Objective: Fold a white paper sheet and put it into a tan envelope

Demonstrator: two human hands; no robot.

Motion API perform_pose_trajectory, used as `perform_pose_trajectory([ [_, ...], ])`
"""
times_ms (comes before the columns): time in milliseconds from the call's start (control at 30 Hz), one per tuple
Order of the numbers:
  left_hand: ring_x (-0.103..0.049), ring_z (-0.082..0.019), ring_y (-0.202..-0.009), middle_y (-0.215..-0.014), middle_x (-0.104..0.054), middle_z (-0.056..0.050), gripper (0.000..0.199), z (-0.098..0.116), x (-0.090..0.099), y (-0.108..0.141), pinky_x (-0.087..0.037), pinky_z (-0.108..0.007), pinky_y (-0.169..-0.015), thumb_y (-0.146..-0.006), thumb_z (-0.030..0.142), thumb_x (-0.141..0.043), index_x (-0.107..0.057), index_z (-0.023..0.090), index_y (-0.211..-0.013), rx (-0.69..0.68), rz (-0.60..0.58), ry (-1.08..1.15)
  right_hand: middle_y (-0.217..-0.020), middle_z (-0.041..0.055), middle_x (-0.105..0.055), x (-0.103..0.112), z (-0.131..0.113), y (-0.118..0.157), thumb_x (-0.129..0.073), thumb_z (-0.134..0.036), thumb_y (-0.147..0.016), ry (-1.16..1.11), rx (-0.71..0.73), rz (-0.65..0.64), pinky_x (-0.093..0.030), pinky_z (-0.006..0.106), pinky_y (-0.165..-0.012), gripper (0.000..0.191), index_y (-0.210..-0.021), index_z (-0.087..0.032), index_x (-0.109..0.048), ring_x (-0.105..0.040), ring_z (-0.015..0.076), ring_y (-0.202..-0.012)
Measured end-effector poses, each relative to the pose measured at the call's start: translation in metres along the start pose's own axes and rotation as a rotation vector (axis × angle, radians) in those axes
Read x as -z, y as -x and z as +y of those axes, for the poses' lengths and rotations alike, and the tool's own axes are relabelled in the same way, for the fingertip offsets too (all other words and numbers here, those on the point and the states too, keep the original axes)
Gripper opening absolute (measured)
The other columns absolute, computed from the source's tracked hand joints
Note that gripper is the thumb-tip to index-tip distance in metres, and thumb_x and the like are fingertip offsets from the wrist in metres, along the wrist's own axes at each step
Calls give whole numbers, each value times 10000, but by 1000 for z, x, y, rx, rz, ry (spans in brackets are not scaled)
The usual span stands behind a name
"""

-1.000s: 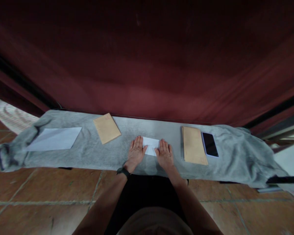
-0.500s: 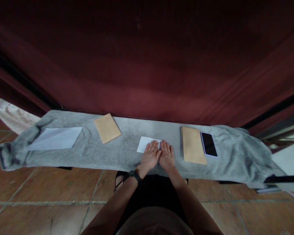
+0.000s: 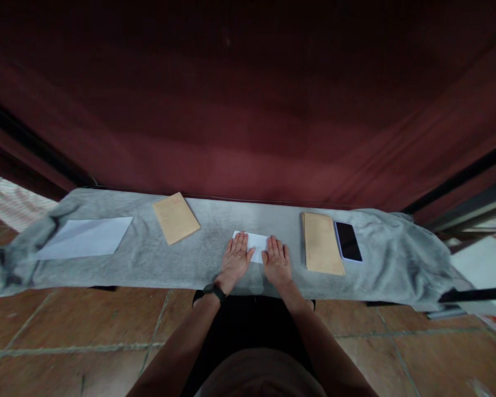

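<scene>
Left hand [image 3: 235, 259] and right hand [image 3: 278, 263] lie flat, apparently smoothing the small rectangular white paper [image 3: 258, 246]; the next press likely needs evenness.

Support surface: long, narrow, draped in grey cloth [image 3: 215, 212]; five items or groups on it.
Cloth smooth along the middle, wrinkled and bunched toward both ends; what lies beneath it is hidden. Items, left to right: white sheet [image 3: 86, 238], flat, near the left end; single brown envelope [image 3: 176, 218], turned at an angle, toward the far edge; small white paper [image 3: 258, 242], flat near the centre, partly covered; stack of brown envelopes [image 3: 323, 243], edges slightly offset; phone [image 3: 349, 241], screen up and dark, pale purple rim, just beside the stack.
</scene>
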State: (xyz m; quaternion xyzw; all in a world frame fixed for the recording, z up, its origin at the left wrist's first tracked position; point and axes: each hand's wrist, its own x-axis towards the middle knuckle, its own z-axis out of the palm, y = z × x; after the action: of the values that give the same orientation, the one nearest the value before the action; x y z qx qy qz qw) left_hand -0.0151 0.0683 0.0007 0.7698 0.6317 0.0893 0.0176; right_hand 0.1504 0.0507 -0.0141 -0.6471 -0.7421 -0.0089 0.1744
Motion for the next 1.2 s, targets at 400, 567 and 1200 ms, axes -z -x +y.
perform_pose_trajectory([
  [400, -265, -252, -1487, -1583, -329, -151, 627, -20, 0, 8, -202, -447, -1220, -1019, 423, -252, -292, 72, -1537, 53, 37, -83, -1552, 138, -391, 1, -7, 2, -301, -262, -1026, -51, 55, 38, -252, 449, -1179, 516, -1507, -90, -371, -394, 253, -1415],
  [567, -236, -272, -1496, -1592, -324, -116, 556, -15, 10, 8, -147, -511, -1227, -1021, 365, -282, -357, 133, -1520, -37, 37, -109, -1525, 143, -433, 3, -18, 17, -354, -353, -1031, -66, 212, -5, -254, 463, -1178, 518, -1482, -108, -423, -417, 265, -1398],
  [1200, -377, -255, -1434, -1545, -419, -134, 486, -10, 19, 13, -309, -432, -1167, -1014, 302, -342, -422, 155, -1470, -408, -73, -162, -1512, 179, -447, 6, 18, 36, -319, -380, -1029, 15, 180, 20, -287, 493, -1149, 572, -1509, -70, -358, -409, 294, -1389],
])
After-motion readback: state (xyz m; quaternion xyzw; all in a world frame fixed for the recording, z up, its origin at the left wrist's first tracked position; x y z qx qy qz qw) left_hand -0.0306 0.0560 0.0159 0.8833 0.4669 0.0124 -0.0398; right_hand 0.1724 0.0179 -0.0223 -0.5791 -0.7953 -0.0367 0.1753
